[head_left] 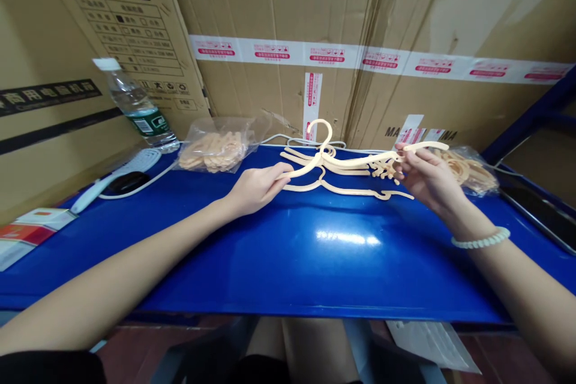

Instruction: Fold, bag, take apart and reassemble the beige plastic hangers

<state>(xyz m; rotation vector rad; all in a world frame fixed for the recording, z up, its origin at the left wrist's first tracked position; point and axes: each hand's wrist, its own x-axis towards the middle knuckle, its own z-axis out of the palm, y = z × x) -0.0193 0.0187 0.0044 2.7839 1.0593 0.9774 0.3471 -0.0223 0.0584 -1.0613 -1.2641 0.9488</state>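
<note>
A cream plastic clothes hanger is held up over the blue table, its hook pointing upward. My left hand is closed round the end of its left arm. At the other end, the fingers of my right hand pinch the hanger's right arm, and a short curved hanger piece juts out past them; whether the two are joined there is hidden. Below lies another hanger with a hooked end piece. Loose hanger arms and a small cluster of knobbed cream pieces rest behind.
A plastic bag of cream parts sits at the back left, another bag at the right. The blue table also holds a water bottle, a hairbrush and a phone. Cardboard boxes wall the back.
</note>
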